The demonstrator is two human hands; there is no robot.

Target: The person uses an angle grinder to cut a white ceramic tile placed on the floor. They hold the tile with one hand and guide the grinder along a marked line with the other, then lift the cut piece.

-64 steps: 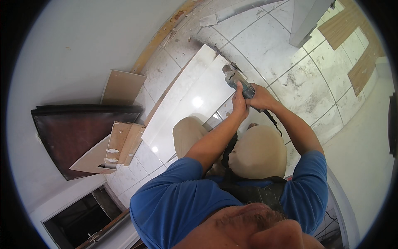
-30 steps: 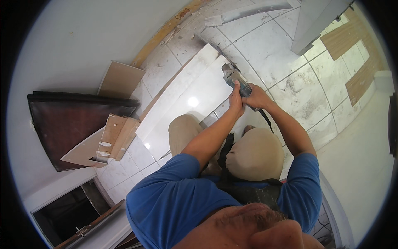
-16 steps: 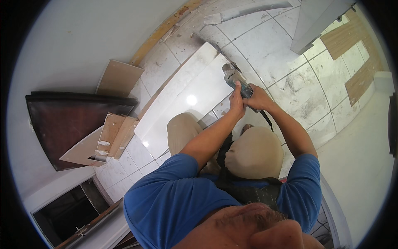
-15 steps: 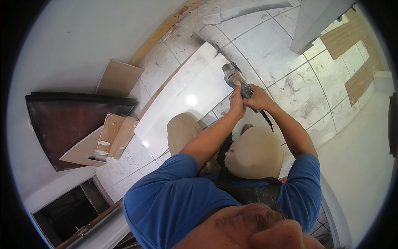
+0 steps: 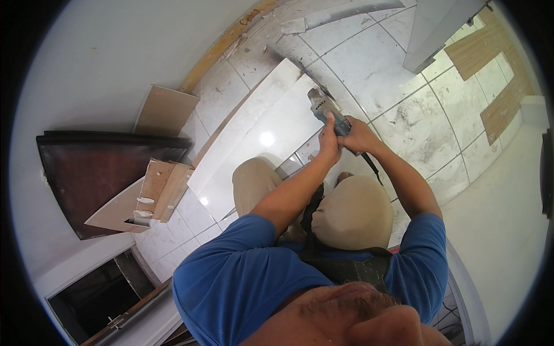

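Observation:
Both my hands are wrapped round an angle grinder (image 5: 325,105), a tool with a grey metal head, a green body and a black cord. My left hand (image 5: 329,137) grips its near side, thumb laid along the body. On the rear of the body, my right hand (image 5: 359,137) is closed. The grinder's head sits at the right edge of a glossy white tile slab (image 5: 271,124), by its far end. A second white slab (image 5: 262,92) lies partly under the first. The grinder's disc is hard to make out.
Dusty floor tiles (image 5: 375,63) surround the slabs. Against the left wall lean a dark brown panel (image 5: 98,179), beige boards (image 5: 167,109) and wooden pieces (image 5: 156,184). A white door edge (image 5: 433,34) stands far right, near wood-look planks (image 5: 502,109). A long curved strip (image 5: 352,14) lies at the back.
Hands and grinder stay almost in place, with at most a very slight shift at the slab's right edge. The surroundings shift a little in the picture.

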